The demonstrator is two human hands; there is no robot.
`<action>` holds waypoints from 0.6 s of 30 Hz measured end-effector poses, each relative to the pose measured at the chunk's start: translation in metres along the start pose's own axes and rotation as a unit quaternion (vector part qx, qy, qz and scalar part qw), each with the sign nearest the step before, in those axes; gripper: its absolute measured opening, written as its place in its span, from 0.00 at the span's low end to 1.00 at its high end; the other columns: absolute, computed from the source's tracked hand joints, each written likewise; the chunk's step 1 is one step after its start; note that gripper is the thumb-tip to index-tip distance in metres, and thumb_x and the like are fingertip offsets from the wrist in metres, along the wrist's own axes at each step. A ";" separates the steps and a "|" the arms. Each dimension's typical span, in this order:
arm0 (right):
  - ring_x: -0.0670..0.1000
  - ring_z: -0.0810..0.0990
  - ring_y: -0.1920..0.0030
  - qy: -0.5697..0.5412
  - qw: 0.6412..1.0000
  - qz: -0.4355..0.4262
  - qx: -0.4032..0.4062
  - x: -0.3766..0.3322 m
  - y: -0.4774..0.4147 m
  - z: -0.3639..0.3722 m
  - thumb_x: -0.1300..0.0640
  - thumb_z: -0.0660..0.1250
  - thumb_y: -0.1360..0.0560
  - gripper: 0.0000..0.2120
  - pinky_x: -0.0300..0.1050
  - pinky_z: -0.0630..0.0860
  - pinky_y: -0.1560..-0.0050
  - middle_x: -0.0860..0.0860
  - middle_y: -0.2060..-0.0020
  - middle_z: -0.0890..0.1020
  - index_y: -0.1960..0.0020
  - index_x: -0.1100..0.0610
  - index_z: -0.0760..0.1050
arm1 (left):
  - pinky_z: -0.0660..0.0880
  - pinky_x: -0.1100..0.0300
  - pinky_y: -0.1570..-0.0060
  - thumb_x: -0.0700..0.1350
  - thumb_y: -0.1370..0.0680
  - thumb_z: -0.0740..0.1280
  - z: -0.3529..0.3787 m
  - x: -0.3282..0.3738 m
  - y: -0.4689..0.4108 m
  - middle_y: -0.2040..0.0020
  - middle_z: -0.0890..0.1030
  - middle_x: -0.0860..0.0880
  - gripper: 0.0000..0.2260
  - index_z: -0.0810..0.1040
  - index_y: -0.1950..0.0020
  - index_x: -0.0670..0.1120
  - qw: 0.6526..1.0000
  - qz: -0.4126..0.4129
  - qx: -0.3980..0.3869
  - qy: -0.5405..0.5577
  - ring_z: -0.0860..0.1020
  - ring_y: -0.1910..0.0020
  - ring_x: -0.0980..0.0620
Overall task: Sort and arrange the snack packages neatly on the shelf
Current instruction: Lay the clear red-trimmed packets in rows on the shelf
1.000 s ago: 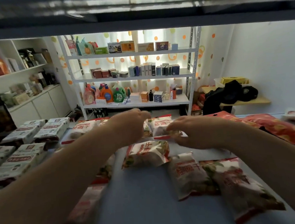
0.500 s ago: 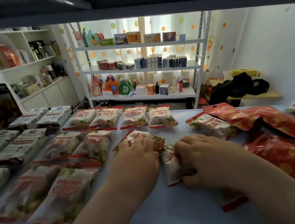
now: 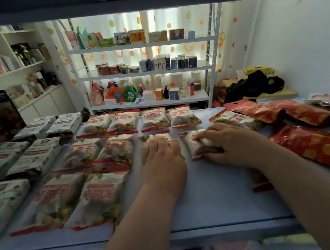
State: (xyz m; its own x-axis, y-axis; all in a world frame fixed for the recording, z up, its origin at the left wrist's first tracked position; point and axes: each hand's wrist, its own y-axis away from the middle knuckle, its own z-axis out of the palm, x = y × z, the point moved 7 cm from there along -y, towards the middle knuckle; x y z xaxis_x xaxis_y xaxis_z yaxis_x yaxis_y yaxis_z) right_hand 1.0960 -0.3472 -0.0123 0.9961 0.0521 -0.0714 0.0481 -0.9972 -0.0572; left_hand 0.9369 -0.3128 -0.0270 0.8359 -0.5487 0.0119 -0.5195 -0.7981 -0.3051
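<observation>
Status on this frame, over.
Left hand flat on white red-lettered snack packet. Right hand grips neighbouring white packet. Red foil bags lie right, apart.

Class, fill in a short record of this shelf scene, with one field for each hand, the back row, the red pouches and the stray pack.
Left hand: flat on a white packet in the second row
Right hand: grips the neighbouring packet
Back row: four white packets side by side
Red pouches: overlapping, on the right
Stray pack: white, askew, beside them
</observation>
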 end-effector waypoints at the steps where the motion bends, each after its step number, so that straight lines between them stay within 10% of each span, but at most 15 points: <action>1: 0.53 0.74 0.37 -0.001 1.000 -0.003 0.010 0.000 -0.001 0.000 0.29 0.53 0.32 0.34 0.51 0.74 0.39 0.48 0.34 0.74 0.28 0.38 0.66 | 0.55 0.47 0.32 0.47 0.20 0.53 0.000 0.000 -0.001 0.30 0.66 0.41 0.19 0.63 0.29 0.47 1.000 -0.004 -0.001 0.000 0.62 0.30 0.40; 11: 0.51 0.71 0.32 0.024 0.998 -0.044 0.048 -0.003 -0.003 0.003 0.42 0.59 0.22 0.25 0.51 0.69 0.32 0.47 0.29 0.71 0.25 0.38 0.64 | 0.45 0.45 0.25 0.47 0.21 0.52 0.019 -0.010 -0.003 0.22 0.51 0.38 0.24 0.53 0.25 0.46 0.988 -0.064 -0.078 0.114 0.49 0.23 0.38; 18: 0.52 0.75 0.35 0.000 0.995 -0.069 0.073 -0.013 -0.002 -0.003 0.43 0.63 0.22 0.21 0.47 0.69 0.36 0.48 0.32 0.76 0.29 0.42 0.70 | 0.51 0.44 0.26 0.50 0.22 0.54 0.019 -0.020 -0.007 0.25 0.58 0.38 0.23 0.57 0.29 0.44 0.988 -0.070 -0.059 0.128 0.55 0.25 0.39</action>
State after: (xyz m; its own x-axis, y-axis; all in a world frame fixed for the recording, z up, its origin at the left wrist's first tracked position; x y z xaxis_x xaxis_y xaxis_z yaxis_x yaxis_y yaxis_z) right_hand 1.0831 -0.3458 -0.0079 0.9807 0.1886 -0.0524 0.1738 -0.9620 -0.2105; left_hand 0.9272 -0.2920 -0.0433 0.8370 -0.4639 0.2902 -0.4318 -0.8857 -0.1704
